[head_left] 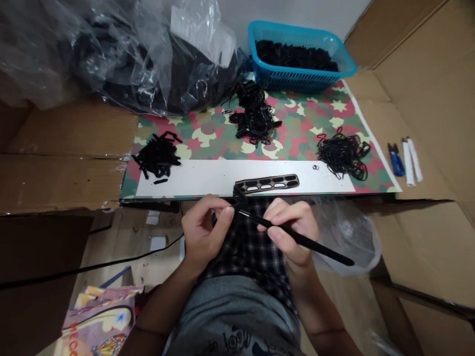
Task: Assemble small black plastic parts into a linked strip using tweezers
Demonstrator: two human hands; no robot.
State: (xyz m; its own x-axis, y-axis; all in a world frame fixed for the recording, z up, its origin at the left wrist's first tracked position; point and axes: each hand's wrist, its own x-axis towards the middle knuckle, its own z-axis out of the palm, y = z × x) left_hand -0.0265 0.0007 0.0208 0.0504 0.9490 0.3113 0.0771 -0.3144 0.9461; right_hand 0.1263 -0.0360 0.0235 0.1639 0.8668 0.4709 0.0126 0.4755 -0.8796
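My left hand [208,228] is closed, thumb and index finger pinching a small black part [240,200] just in front of the table edge. My right hand [291,227] grips a slim black pen-like tool [315,243] with a bright metal tip. That tip touches or nearly touches the black part beside my left fingertips; I cannot tell which. Behind them, a flat black strip with oblong cells [293,182] lies on the white sheet [208,175], some cells filled black and several showing white. Its left end meets the black part, and whether they are joined is unclear.
Small black strips [158,155] are heaped at left, black loops [343,154] at right, and tangled black pieces [256,116] in the middle. Behind stand a blue basket [297,74] and a large plastic bag [148,64]. Blue-handled snippers [396,160] lie far right.
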